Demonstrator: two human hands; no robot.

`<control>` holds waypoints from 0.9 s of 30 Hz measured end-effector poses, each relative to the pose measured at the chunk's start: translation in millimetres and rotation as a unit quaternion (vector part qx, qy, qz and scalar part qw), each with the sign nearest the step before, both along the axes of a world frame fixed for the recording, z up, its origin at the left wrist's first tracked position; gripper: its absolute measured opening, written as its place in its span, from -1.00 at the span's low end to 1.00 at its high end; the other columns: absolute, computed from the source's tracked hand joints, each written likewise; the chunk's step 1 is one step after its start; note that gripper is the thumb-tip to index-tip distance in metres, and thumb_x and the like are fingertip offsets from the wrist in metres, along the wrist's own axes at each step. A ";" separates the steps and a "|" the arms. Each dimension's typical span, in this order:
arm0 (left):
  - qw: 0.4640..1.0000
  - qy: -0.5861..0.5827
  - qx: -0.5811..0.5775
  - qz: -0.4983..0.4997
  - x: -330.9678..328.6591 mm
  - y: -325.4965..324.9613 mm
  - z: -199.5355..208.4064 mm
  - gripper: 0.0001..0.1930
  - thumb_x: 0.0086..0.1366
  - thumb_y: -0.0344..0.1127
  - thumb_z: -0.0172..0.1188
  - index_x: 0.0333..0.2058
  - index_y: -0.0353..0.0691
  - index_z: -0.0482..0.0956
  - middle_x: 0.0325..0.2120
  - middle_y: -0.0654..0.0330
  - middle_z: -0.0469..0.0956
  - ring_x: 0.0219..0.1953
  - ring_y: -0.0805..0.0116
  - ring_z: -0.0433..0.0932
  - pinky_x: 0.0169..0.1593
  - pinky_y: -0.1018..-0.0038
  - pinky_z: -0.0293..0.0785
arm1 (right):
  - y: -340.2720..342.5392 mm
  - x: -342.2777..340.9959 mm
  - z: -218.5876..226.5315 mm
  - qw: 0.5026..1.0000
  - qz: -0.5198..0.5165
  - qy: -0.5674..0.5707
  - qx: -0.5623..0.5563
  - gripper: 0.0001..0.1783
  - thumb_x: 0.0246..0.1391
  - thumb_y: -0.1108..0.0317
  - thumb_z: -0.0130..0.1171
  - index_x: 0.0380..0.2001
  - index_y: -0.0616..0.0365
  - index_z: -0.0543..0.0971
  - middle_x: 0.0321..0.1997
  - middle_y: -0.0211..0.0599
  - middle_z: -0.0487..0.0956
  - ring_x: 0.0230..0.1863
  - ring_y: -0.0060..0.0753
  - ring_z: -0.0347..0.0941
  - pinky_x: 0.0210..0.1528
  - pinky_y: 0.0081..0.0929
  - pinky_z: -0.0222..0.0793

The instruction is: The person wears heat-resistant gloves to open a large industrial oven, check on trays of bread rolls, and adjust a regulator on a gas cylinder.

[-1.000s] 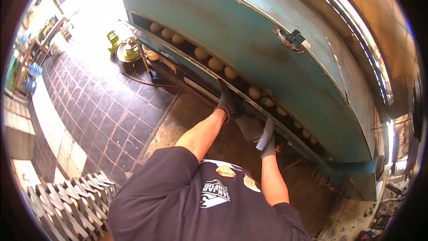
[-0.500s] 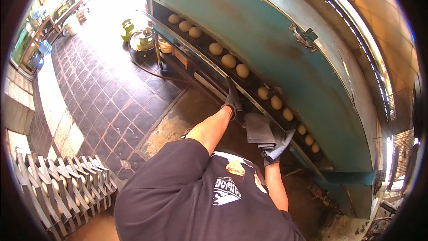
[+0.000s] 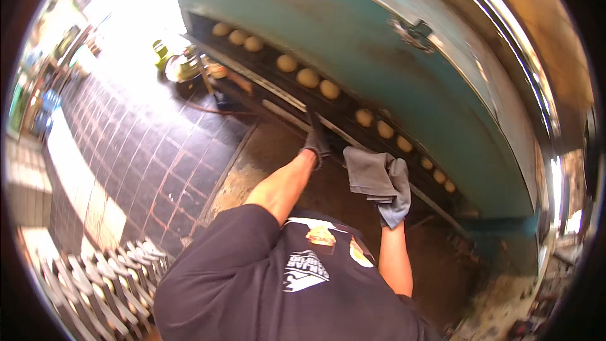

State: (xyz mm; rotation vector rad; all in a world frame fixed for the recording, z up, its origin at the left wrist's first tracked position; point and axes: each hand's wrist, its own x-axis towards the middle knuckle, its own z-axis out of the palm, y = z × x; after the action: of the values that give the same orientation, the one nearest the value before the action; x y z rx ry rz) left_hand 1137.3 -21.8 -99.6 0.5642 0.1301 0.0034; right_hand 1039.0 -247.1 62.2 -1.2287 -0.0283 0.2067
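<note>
We see both forearms reach forward from the dark shirt, the left bent at the elbow and angled up to the right, the right coming up more steeply. The left hand (image 3: 316, 144), in a dark glove, points upward at the pale front rim (image 3: 344, 134) of a long ledge; we cannot tell whether its fingers grip or only touch there. The right hand (image 3: 396, 213) carries a folded grey cloth (image 3: 372, 172), which covers its fingers, so we cannot tell how tightly they close. The cloth spreads between the hands, just beside the rim. Beyond them, a row of round pale balls (image 3: 308, 78) lies along the slot beneath a teal panel (image 3: 303, 16).
</note>
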 end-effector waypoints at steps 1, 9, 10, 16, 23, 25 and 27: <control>0.999 0.023 -0.038 -0.019 0.8 -0.3 13.1 0.16 0.25 0.81 -0.37 0.39 -0.15 0.26 0.20 0.11 0.33 0.14 0.03 0.33 0.17 0.09 0.29 | -9.5 1.8 -8.4 0.995 -0.021 0.031 0.095 -0.69 0.53 0.19 0.05 -0.02 0.21 0.60 -0.10 -0.28 0.64 -0.18 -0.50 0.58 -0.18 -0.47 0.53; 0.995 0.079 0.030 -0.048 25.8 -6.8 49.6 0.13 0.19 0.88 -0.47 0.07 -0.11 0.49 -0.43 0.24 0.44 -0.49 0.32 0.39 -0.46 0.33 0.31 | -55.7 129.9 -36.4 0.885 0.052 -0.159 -0.435 -0.75 0.48 0.25 0.05 -0.04 0.20 0.57 -0.16 -0.28 0.61 -0.12 -0.31 0.59 0.07 -0.25 0.51; 0.995 0.054 0.070 -0.047 26.8 -6.7 39.8 0.12 0.18 0.88 -0.48 0.04 -0.10 0.49 -0.46 0.24 0.43 -0.52 0.31 0.38 -0.48 0.34 0.29 | -36.7 148.8 -42.5 0.845 0.049 -0.186 -0.498 -0.74 0.49 0.24 0.05 -0.01 0.20 0.57 -0.17 -0.28 0.61 -0.13 -0.31 0.59 0.07 -0.26 0.51; 0.979 0.093 0.002 -0.183 34.6 16.8 54.0 0.08 0.27 0.82 -0.47 0.12 -0.12 0.47 -0.33 0.11 0.56 -0.48 0.23 0.47 -0.45 0.29 0.35 | 34.7 178.6 -91.5 0.693 -0.048 -0.339 -0.635 -0.63 0.52 0.16 0.06 0.12 0.23 0.54 -0.22 -0.29 0.64 -0.18 -0.32 0.58 0.06 -0.29 0.53; 0.972 0.086 0.058 -0.212 93.0 24.6 92.4 -0.05 0.29 0.80 -0.50 -0.26 -0.03 0.46 -0.53 0.28 0.42 -0.59 0.31 0.35 -0.54 0.34 0.22 | -5.0 131.0 -65.5 0.934 -0.099 -0.079 -0.333 -0.50 0.52 0.11 0.06 0.30 0.23 0.45 -0.04 -0.19 0.67 -0.05 -0.29 0.62 0.14 -0.30 0.55; 0.970 0.074 0.145 -0.183 96.8 15.9 94.4 -0.06 0.32 0.78 -0.52 -0.31 -0.03 0.46 -0.57 0.30 0.39 -0.60 0.32 0.34 -0.53 0.34 0.22 | -25.0 90.2 -64.5 0.953 -0.103 0.029 -0.283 -0.45 0.52 0.11 0.03 0.38 0.21 0.38 0.14 -0.15 0.58 0.11 -0.27 0.55 0.24 -0.30 0.48; 0.976 0.066 0.142 -0.151 104.4 -2.1 92.4 -0.07 0.34 0.76 -0.51 -0.35 -0.03 0.47 -0.62 0.31 0.37 -0.61 0.32 0.33 -0.53 0.34 0.22 | -46.6 45.3 -73.2 0.902 -0.092 0.064 -0.418 -0.38 0.53 0.11 -0.08 0.51 0.15 0.23 0.46 -0.13 0.31 0.44 -0.28 0.28 0.45 -0.31 0.30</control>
State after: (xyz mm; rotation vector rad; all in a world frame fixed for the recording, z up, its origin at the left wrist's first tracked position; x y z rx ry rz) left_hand 1241.7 -23.9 -7.2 0.8669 0.1727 -0.3162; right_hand 1084.2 -293.7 -11.0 -2.0618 0.3226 0.1336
